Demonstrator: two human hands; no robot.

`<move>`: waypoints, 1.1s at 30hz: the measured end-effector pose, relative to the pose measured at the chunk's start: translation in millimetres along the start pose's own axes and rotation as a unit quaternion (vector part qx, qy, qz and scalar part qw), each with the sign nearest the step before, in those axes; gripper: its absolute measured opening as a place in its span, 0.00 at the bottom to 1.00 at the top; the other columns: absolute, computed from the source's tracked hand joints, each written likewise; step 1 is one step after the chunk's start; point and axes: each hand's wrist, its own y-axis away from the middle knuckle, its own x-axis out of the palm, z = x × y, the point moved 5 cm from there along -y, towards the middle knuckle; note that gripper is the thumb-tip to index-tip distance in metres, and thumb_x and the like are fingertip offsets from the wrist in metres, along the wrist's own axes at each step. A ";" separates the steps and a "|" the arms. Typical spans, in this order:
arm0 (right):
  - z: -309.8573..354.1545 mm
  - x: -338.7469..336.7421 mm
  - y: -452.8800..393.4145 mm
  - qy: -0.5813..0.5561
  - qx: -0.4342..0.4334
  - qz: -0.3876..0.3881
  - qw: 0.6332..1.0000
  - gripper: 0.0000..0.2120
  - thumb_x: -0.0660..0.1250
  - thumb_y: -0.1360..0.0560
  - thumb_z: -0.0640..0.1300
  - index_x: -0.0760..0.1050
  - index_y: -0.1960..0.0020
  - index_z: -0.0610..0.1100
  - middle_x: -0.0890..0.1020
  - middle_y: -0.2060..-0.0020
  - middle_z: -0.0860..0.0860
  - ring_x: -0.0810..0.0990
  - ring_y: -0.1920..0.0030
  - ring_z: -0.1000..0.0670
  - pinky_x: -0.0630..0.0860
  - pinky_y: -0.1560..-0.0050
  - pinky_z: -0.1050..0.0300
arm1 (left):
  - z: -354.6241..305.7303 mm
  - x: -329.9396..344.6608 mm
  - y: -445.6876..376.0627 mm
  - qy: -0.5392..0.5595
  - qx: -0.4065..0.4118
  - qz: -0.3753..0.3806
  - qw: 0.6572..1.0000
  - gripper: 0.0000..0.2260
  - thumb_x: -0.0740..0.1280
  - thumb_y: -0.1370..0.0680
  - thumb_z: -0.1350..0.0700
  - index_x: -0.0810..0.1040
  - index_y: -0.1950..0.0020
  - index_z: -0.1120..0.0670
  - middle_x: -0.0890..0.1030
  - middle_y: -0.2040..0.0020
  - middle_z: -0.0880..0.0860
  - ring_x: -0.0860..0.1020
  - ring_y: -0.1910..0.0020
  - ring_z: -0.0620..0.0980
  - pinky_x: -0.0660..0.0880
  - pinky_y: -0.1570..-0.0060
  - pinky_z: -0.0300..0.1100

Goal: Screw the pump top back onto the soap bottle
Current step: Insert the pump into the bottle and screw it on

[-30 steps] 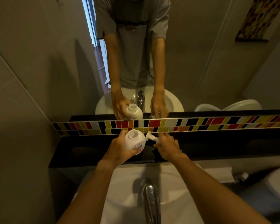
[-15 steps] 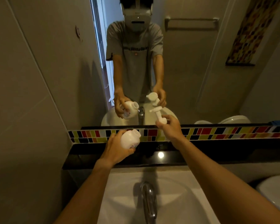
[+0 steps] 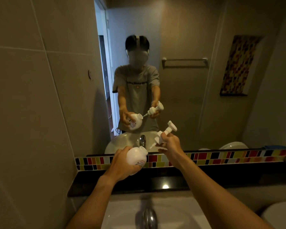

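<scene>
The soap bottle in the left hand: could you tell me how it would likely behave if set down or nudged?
The soap bottle is squat and round-bodied, so upright it should probably resist tipping, yet on its side it would likely roll. One left hand carries it tilted, suggesting it is fairly light. Its smooth white plastic may be slippery near the sink.

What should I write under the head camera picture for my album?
Left hand tilts the open soap bottle while the right hand aims the pump top at its neck.
</scene>
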 end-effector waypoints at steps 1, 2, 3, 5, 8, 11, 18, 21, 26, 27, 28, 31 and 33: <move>0.6 1.7 3.2 0.004 0.002 0.006 1.000 0.11 0.60 0.19 0.43 0.78 0.42 0.41 0.83 0.51 0.44 0.81 0.52 0.44 0.76 0.54 0.49 | -4.9 -1.2 0.1 0.000 0.005 0.002 1.000 0.33 0.77 0.36 0.48 0.66 0.35 0.47 0.68 0.40 0.50 0.71 0.44 0.50 0.76 0.47 0.44; 1.0 4.3 6.8 0.005 0.005 0.016 1.000 0.09 0.60 0.19 0.43 0.78 0.44 0.42 0.83 0.50 0.44 0.81 0.50 0.43 0.76 0.54 0.49 | -10.4 -1.7 0.3 0.001 0.010 0.007 1.000 0.34 0.77 0.35 0.49 0.66 0.34 0.48 0.67 0.40 0.49 0.69 0.44 0.48 0.74 0.47 0.43; 0.8 7.0 10.1 0.007 0.007 0.025 1.000 0.09 0.61 0.19 0.42 0.78 0.45 0.43 0.83 0.48 0.42 0.81 0.48 0.43 0.76 0.53 0.49 | -15.5 -1.7 0.0 0.004 0.016 0.010 1.000 0.34 0.77 0.35 0.49 0.65 0.33 0.48 0.66 0.40 0.48 0.68 0.43 0.47 0.73 0.47 0.42; 0.0 11.9 14.5 0.018 0.001 0.032 0.999 0.10 0.61 0.20 0.43 0.78 0.42 0.41 0.82 0.45 0.41 0.81 0.46 0.42 0.77 0.50 0.48 | -24.5 -0.8 -1.3 0.007 0.026 0.014 1.000 0.35 0.77 0.36 0.48 0.65 0.33 0.48 0.67 0.39 0.48 0.69 0.43 0.47 0.73 0.46 0.41; 0.0 16.9 18.9 0.023 -0.013 0.023 0.999 0.10 0.61 0.20 0.42 0.78 0.43 0.40 0.82 0.47 0.42 0.80 0.49 0.45 0.77 0.53 0.50 | -34.0 0.6 -1.6 0.010 0.029 0.022 0.999 0.34 0.77 0.36 0.47 0.66 0.35 0.47 0.68 0.40 0.47 0.71 0.43 0.47 0.75 0.45 0.42; 1.6 17.6 20.0 0.026 -0.018 0.021 0.999 0.07 0.62 0.20 0.42 0.77 0.48 0.41 0.82 0.48 0.42 0.79 0.49 0.45 0.77 0.52 0.49 | -35.1 0.3 -2.9 0.038 0.024 0.028 0.999 0.31 0.77 0.37 0.47 0.67 0.38 0.45 0.73 0.40 0.48 0.75 0.45 0.48 0.77 0.49 0.39; 2.6 20.1 24.8 0.031 0.001 0.067 0.997 0.08 0.60 0.20 0.40 0.77 0.46 0.42 0.81 0.49 0.42 0.80 0.48 0.41 0.79 0.48 0.44 | -40.3 -4.3 -2.4 0.081 0.023 0.049 0.995 0.26 0.76 0.34 0.49 0.66 0.43 0.41 0.74 0.47 0.43 0.76 0.52 0.43 0.74 0.58 0.31; 1.7 24.6 28.6 0.081 0.005 0.104 0.991 0.11 0.61 0.22 0.36 0.77 0.42 0.40 0.81 0.50 0.42 0.80 0.51 0.43 0.79 0.51 0.49 | -43.0 -5.2 -2.6 0.082 0.022 0.050 0.995 0.25 0.76 0.35 0.47 0.67 0.44 0.41 0.75 0.46 0.45 0.77 0.51 0.44 0.74 0.58 0.31; -5.0 25.3 26.7 0.063 0.008 0.073 0.995 0.13 0.63 0.20 0.44 0.74 0.38 0.41 0.81 0.43 0.39 0.81 0.45 0.40 0.80 0.54 0.50 | -51.4 -6.2 0.3 0.070 0.028 0.017 0.997 0.26 0.76 0.34 0.45 0.66 0.43 0.43 0.73 0.48 0.44 0.74 0.51 0.44 0.69 0.61 0.27; -8.8 24.7 25.3 0.065 0.011 0.065 0.996 0.15 0.66 0.22 0.46 0.74 0.37 0.41 0.81 0.43 0.39 0.81 0.44 0.40 0.81 0.51 0.48 | -52.3 -5.4 1.5 0.057 0.037 0.015 0.998 0.26 0.75 0.34 0.45 0.66 0.42 0.44 0.72 0.47 0.44 0.74 0.51 0.44 0.69 0.61 0.27; -12.2 23.8 25.1 0.071 0.014 0.058 0.996 0.19 0.69 0.24 0.49 0.74 0.38 0.41 0.82 0.43 0.40 0.82 0.44 0.40 0.82 0.49 0.46 | -52.8 -4.4 3.5 0.048 0.046 0.015 0.998 0.28 0.75 0.34 0.45 0.66 0.39 0.45 0.71 0.46 0.43 0.74 0.49 0.44 0.69 0.60 0.27; -18.4 21.7 25.9 0.098 0.013 0.051 0.994 0.29 0.76 0.34 0.58 0.76 0.41 0.40 0.84 0.46 0.41 0.84 0.48 0.44 0.83 0.53 0.50 | -46.9 1.4 6.1 0.058 0.056 0.018 0.997 0.28 0.74 0.34 0.43 0.66 0.39 0.44 0.73 0.44 0.43 0.75 0.47 0.44 0.76 0.52 0.33; -19.1 22.2 26.9 0.108 0.013 0.061 0.992 0.35 0.75 0.36 0.64 0.74 0.40 0.41 0.84 0.46 0.42 0.84 0.50 0.46 0.80 0.61 0.57 | -44.9 2.6 6.5 0.070 0.052 0.014 0.996 0.27 0.74 0.36 0.40 0.66 0.43 0.40 0.74 0.45 0.44 0.76 0.48 0.45 0.77 0.51 0.36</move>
